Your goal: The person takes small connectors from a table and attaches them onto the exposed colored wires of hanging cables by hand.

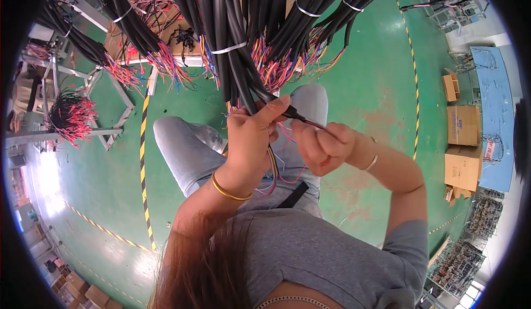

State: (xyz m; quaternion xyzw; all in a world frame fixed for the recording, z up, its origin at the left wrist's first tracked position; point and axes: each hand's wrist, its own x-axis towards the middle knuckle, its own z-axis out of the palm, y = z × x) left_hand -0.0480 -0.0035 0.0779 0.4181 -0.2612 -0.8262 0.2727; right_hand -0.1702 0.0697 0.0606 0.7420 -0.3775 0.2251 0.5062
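Observation:
My left hand (248, 140) is closed round a black sheathed cable (255, 82) that hangs from the bundle above. Its thumb presses on the sheath close to the end. Thin wires (311, 123) come out of that end, reddish and dark, and my right hand (323, 147) pinches them with fingers curled in. The wires run almost straight between the two hands. Below my left hand, several loose coloured wires (273, 168) hang over my lap. A white tie (229, 48) binds the cable bundle just above my hands.
More black cable bundles (301, 10) with bare coloured wire ends hang ahead. A metal frame (119, 93) and red-tipped wires (72, 115) stand at left. Cardboard boxes (463, 125) and a blue board (494, 115) are at right. Striped tape (142, 160) marks the green floor.

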